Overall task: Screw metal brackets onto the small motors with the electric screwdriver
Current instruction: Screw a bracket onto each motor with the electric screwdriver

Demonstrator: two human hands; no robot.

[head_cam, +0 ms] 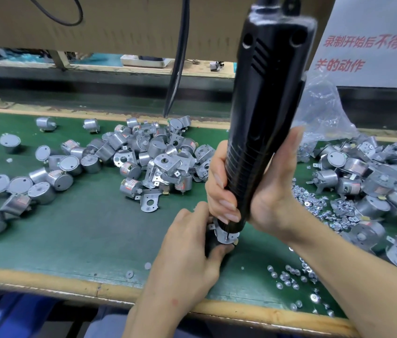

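Black electric screwdriver [265,98] stood nearly upright, w/ the R hand [271,201] clenched round its lower part. Its tip touched the small round silver motor w/ a flat metal bracket [225,236], just below the R fingers. L hand [187,247] grasped that motor from the side, fingers curled under it, on the green table mat [83,235]. Big heap of silver motors & brackets [158,154] lay past the L fingertips. Shiny little screws [287,279] lay beside the R wrist.

Bright, even light from above falls on the green bench [83,228], leaving only soft, short shadows beside the motors [158,147]. The wide lens bows the edges, and the close black screwdriver [265,106] carries dull glare and slight blur.
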